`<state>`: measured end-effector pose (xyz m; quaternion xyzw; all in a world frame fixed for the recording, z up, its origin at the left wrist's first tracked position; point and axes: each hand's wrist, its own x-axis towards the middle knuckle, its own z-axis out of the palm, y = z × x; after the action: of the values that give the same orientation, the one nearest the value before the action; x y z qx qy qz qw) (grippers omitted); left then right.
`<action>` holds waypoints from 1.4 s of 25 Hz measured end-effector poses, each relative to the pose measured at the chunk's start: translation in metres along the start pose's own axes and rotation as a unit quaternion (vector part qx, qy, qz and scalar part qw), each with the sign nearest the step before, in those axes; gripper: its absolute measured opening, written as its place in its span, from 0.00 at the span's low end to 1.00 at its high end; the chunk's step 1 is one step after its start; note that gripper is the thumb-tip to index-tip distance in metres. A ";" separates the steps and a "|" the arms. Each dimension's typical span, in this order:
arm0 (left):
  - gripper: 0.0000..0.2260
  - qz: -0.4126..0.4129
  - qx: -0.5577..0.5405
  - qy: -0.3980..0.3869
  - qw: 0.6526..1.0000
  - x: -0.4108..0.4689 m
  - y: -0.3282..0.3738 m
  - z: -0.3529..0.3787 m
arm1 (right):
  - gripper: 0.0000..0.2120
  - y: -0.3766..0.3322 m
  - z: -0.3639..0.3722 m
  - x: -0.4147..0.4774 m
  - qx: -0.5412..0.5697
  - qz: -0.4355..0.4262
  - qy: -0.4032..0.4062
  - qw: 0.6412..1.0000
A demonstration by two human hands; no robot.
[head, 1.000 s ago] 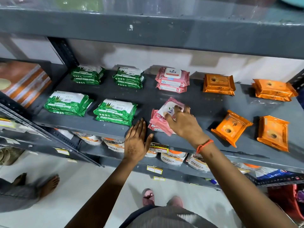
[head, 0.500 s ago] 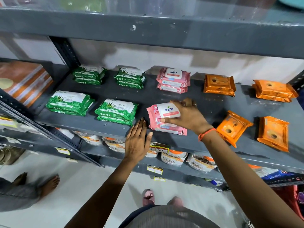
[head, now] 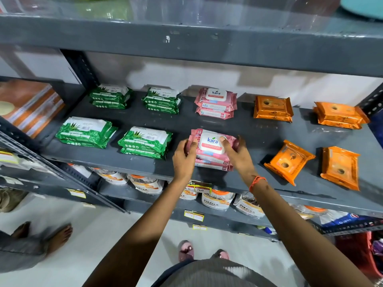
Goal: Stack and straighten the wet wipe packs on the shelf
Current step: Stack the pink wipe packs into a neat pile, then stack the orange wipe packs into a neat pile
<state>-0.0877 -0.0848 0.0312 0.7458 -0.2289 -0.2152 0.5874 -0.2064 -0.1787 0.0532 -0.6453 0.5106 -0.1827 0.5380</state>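
Note:
A front pink wipe stack (head: 211, 151) lies near the front edge of the grey shelf (head: 257, 133). My left hand (head: 184, 158) grips its left side and my right hand (head: 238, 155) grips its right side, thumb on the top pack's white lid. Behind it sits a back pink stack (head: 215, 102), squared up. Green stacks stand to the left, two at the back (head: 110, 96) (head: 161, 99) and two in front (head: 85, 131) (head: 145, 145). To the right, two orange stacks (head: 273, 108) (head: 339, 114) sit at the back; two single orange packs (head: 289, 161) (head: 339, 167) lie askew in front.
The upper shelf's beam (head: 186, 42) hangs low over the packs. Jars (head: 217, 200) with price tags fill the shelf below. A second rack (head: 31, 104) joins at the left. Another person's bare feet (head: 60, 235) rest on the floor at lower left.
My right hand set the tilted pink pack flat on the front stack. My left hand rose from the shelf edge and took hold of the stack's left side.

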 end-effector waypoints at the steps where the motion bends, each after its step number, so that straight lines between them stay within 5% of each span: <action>1: 0.09 0.006 0.009 0.003 1.000 -0.001 -0.004 0.001 | 0.35 0.004 0.005 -0.001 0.068 0.012 0.003 0.998; 5: 0.02 0.018 -0.008 0.022 1.000 -0.003 -0.004 0.003 | 0.35 -0.003 0.021 -0.002 0.133 0.006 0.028 0.991; 11: 0.13 0.003 -0.022 0.031 0.999 0.000 0.000 0.005 | 0.31 -0.004 0.011 0.001 0.134 0.043 0.016 0.990; 14: 0.23 0.028 0.027 0.047 0.998 -0.007 0.002 0.004 | 0.25 0.004 -0.033 0.010 -0.073 -0.039 0.084 0.993; 18: 0.28 0.251 0.210 0.074 0.942 -0.035 0.009 0.022 | 0.22 0.038 -0.120 0.011 -0.374 -0.079 0.122 0.916; 21: 0.26 0.342 0.293 0.039 0.892 -0.064 0.010 0.055 | 0.28 0.053 -0.162 0.011 -0.454 -0.075 -0.021 0.888; 23: 0.24 0.363 0.321 0.000 0.875 -0.085 0.005 0.080 | 0.28 0.059 -0.170 0.012 -0.420 -0.060 -0.052 0.904; 26: 0.21 0.340 0.334 -0.059 0.877 -0.102 -0.008 0.109 | 0.35 0.065 -0.155 0.007 -0.348 -0.061 0.056 0.934; 35: 0.29 0.243 0.484 -0.099 0.835 -0.115 -0.025 0.131 | 0.36 0.060 -0.158 -0.002 -0.438 -0.072 0.118 0.888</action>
<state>-0.2546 -0.1134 -0.0158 0.8297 -0.5352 0.0001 0.1587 -0.3585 -0.2515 0.0568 -0.8241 0.5506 -0.0538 0.1216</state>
